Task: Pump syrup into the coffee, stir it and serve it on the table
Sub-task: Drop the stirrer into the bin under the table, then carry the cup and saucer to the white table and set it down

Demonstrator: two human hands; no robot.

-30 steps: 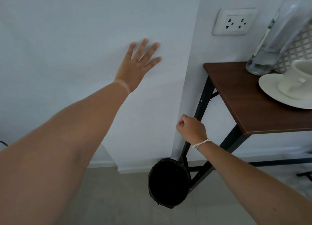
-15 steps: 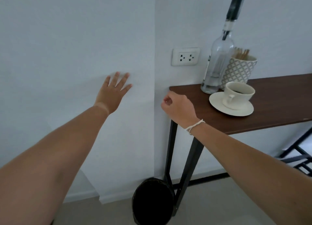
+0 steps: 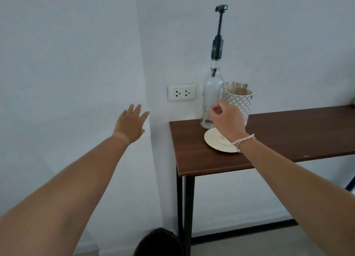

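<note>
A clear glass syrup bottle [image 3: 211, 94] with a tall black pump [image 3: 219, 34] stands at the back left of the brown table [image 3: 288, 132]. In front of it lies a white saucer [image 3: 211, 139]; the coffee cup on it is almost wholly hidden behind my right hand [image 3: 226, 121]. That hand is curled into a loose fist over the cup and holds nothing that I can see. My left hand [image 3: 130, 126] hovers by the wall to the left of the table, fingers spread and empty.
A patterned white holder [image 3: 240, 100] with wooden stir sticks stands right of the bottle. A wall socket [image 3: 181, 92] sits left of the bottle. A dark bin [image 3: 159, 244] is on the floor by the black table leg [image 3: 185, 207].
The view has swung right and up, showing the whole bottle and pump. My right fist has moved from the table's left edge to over the cup. My left hand stays spread near the wall.
</note>
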